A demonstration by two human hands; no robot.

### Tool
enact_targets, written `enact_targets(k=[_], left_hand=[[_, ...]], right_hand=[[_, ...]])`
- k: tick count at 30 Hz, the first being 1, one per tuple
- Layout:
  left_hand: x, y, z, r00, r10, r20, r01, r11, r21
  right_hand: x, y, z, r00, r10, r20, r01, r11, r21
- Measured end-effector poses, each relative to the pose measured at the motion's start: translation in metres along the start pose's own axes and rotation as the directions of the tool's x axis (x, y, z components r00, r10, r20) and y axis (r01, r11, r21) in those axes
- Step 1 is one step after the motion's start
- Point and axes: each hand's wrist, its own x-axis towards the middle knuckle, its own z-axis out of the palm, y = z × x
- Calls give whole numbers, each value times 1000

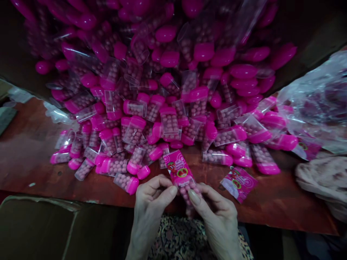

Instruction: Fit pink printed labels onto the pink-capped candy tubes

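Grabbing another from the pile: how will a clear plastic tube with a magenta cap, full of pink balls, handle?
The clear plastic tube looks stiff, probably slick. Its rounded shape may roll on the glossy reddish-brown tabletop; the pink balls likely shift inside.

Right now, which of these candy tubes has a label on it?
The tube held between your left hand and right hand: a printed pink label covers its upper end, while the piled tubes show bare clear plastic.

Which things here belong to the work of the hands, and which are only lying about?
Part of the work: left hand, right hand, clear tube, printed pink sleeve, second sleeve, pile of pink-capped tubes.

Lying about: plastic bag, cloth, cardboard box.
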Motion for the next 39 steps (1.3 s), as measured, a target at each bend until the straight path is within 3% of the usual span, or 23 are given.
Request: enact_targets(k=[9, 15, 19, 24, 31, 36, 39], left_hand=[[1, 0, 11, 985, 85, -153, -78, 995, 55], [4, -7, 9, 998, -1, -64, 9, 992, 128], [0, -10, 15, 997, 4, -74, 7, 988, 155], [-7, -13, 16, 996, 18, -86, -4, 988, 154], [-12, -19, 15, 972, 161, -172, -138, 981, 135], [-15, -24, 21, 999, -17, 28, 17, 1000, -20], [-16, -19, 18, 997, 67, 47, -66, 998, -6]], right_hand=[[1, 1, -2, 999, -23, -32, 20, 997, -73], [-2, 8, 1, 991, -34, -127, 25, 997, -69], [-2, 8, -2, 979, -88, -183, 66, 990, -123], [0, 3, -3, 988, -31, -148, 20, 997, -71], [-3, 4, 1, 991, -50, -121, 41, 996, -76], [-3, 4, 2, 983, -85, -161, 73, 995, -75], [-3, -3, 3, 980, -145, -136, 133, 987, -90]])
